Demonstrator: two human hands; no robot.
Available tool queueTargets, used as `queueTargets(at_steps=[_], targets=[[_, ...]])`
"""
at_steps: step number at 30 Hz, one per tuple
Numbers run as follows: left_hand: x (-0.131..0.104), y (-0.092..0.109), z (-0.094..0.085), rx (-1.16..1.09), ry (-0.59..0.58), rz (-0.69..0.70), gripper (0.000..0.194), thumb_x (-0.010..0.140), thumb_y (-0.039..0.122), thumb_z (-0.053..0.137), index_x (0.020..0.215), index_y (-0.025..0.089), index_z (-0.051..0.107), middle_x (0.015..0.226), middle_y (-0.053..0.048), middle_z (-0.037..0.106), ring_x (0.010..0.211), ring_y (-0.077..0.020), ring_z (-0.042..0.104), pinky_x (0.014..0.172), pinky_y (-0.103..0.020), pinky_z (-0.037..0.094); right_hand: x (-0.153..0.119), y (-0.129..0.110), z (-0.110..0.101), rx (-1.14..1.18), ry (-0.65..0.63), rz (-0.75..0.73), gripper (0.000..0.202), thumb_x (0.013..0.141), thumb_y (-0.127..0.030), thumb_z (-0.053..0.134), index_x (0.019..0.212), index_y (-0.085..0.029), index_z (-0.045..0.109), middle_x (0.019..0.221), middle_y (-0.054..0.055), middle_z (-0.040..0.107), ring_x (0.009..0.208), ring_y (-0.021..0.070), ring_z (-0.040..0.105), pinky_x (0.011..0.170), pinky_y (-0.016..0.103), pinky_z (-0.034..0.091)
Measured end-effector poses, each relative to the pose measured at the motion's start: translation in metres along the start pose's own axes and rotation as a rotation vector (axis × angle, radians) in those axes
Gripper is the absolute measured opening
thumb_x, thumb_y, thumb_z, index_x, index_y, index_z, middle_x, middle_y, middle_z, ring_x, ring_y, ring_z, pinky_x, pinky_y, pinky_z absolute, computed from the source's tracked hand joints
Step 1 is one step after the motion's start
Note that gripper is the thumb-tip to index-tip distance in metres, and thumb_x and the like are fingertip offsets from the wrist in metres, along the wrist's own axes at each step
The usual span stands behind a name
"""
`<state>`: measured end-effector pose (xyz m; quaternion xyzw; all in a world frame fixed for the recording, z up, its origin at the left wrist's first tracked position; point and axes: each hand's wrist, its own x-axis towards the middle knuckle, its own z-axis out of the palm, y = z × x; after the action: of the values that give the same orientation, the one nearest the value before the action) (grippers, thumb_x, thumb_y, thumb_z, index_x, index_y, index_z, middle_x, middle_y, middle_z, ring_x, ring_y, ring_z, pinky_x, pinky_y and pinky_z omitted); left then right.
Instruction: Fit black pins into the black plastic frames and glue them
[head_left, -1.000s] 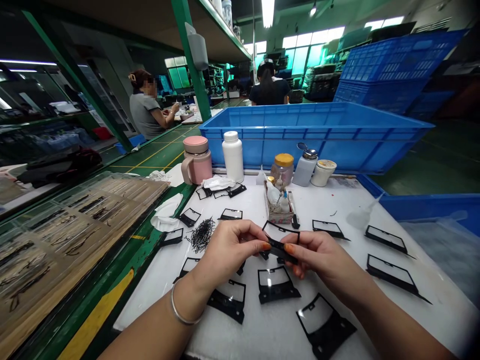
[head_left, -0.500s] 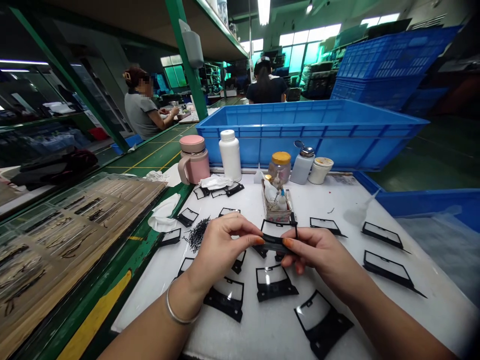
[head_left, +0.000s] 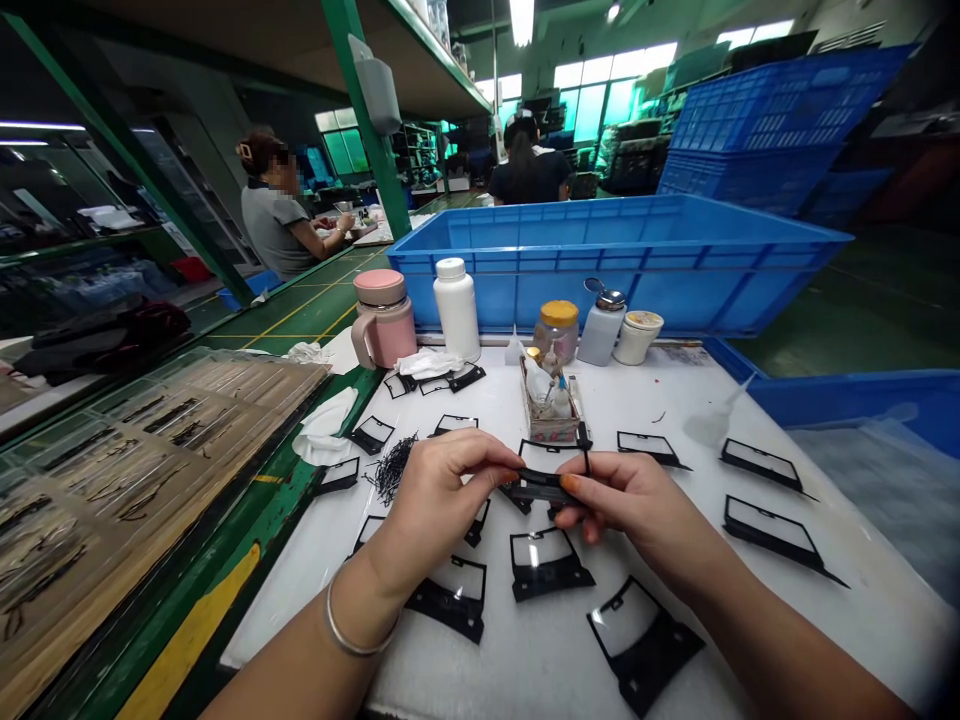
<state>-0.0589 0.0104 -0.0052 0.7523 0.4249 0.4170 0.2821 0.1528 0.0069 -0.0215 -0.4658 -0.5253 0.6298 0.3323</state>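
Note:
Between my two hands is a black-framed clear panel (head_left: 541,484), raised a little above the white worktop (head_left: 480,670). My left hand (head_left: 446,500) pinches its left end with thumb and fingertips. At the other end my right hand (head_left: 626,492) grips the panel, its thumb lying on the black edge. Several similar panels lie around them, among them one panel (head_left: 551,572) just below the hands and a bigger-looking panel (head_left: 643,655) at the front. Left of my left hand is a pile of thin black strips (head_left: 391,470).
Behind the hands stand a small box of bottles (head_left: 551,415), a pink mug (head_left: 384,325), a white bottle (head_left: 456,312), a pump bottle (head_left: 601,332) and a large blue crate (head_left: 637,290). A compartmented tray (head_left: 150,450) lies left. Two people (head_left: 277,225) sit farther back.
The whole view has shifted slightly. Both hands keep their hold on the panel, with hardly any movement of the fingers.

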Motion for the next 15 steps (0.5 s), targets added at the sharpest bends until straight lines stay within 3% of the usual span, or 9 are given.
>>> queueTargets(at_steps=[8,15], targets=[[-0.0028,0.0022,0.0042,0.331,-0.006,0.247,0.013,0.088,0.016,0.059,0.086,0.020,0.071,0.085,-0.003,0.070,0.081,-0.0159,0.060,0.075,-0.029,0.047,0.0020,-0.0011,0.0041,0.049,-0.015,-0.009,0.025,0.083,-0.038,0.065,0.091,-0.014,0.066,0.068,0.005,0.071,0.059,0.0111,0.064,0.054,0.019,0.048],[-0.0057,0.0037,0.0096,0.433,0.060,0.436,0.013,0.085,0.009,0.060,0.090,0.017,0.069,0.084,-0.004,0.068,0.078,-0.0162,0.055,0.070,-0.030,0.047,0.0005,0.0009,0.0036,0.057,-0.010,-0.011,0.027,0.083,-0.038,0.066,0.092,-0.013,0.067,0.068,0.005,0.072,0.058,0.0105,0.064,0.054,0.019,0.049]])
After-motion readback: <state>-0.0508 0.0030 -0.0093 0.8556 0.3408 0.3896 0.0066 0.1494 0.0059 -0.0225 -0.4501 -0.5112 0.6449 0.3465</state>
